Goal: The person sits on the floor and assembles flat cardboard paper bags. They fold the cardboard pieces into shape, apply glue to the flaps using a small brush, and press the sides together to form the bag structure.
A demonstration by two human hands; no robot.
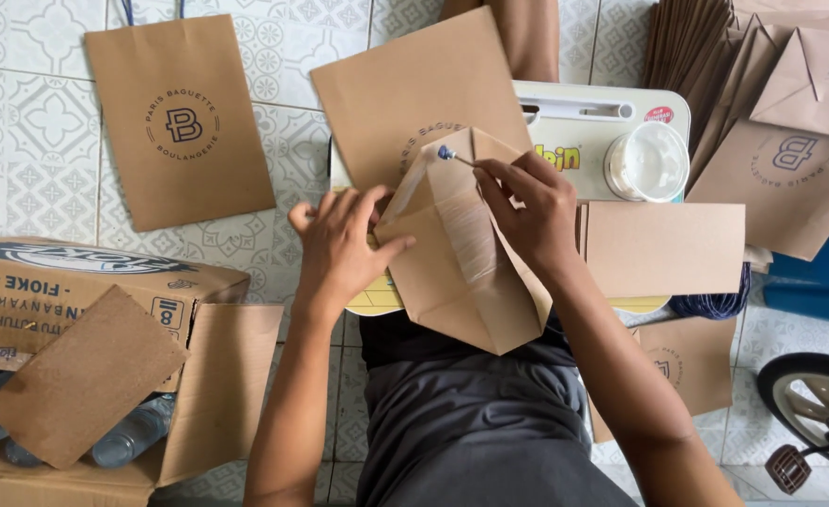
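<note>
Bag: a brown paper bag (461, 263) is held folded on the small lap table (583, 141)
Left hand (344, 249): fingers spread, flap pinned
Right hand (527, 211): glue stick (452, 156) pinched
Risk: flap could be sprung, glue smeared

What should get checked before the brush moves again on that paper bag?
1. Left hand holds the bag flat: ok.
2. Right hand grips the brush: ok.
3. Brush tip sits on the bag's fold: ok.
4. Glue on the tip: cannot tell.
5. Tub within reach on the small table: ok.
6. Card piece lies ready beside the bag: ok.
</note>
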